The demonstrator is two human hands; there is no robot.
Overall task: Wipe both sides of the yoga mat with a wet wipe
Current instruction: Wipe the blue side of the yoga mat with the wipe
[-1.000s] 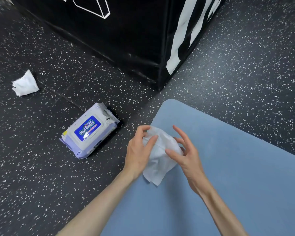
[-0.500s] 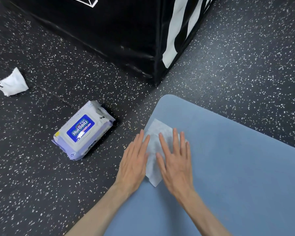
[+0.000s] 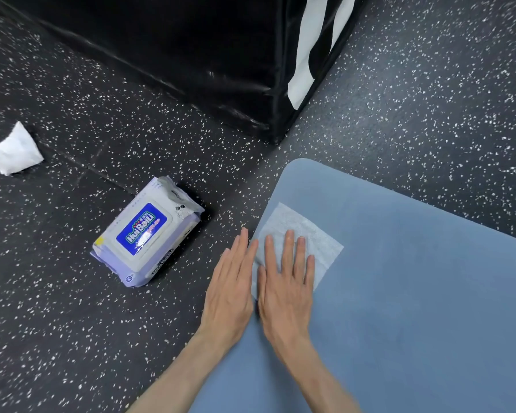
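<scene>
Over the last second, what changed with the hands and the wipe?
The wet wipe, held up and being unfolded between both hands a second ago, now lies spread flat on the corner of the blue yoga mat. The right hand presses it with straight fingers; the left hand lies flat beside it at the mat's edge. The wipes pack, crumpled wipe and black box stayed put.

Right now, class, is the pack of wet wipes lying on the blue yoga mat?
No. The pack of wet wipes lies on the speckled floor, apart from the yoga mat.
</scene>
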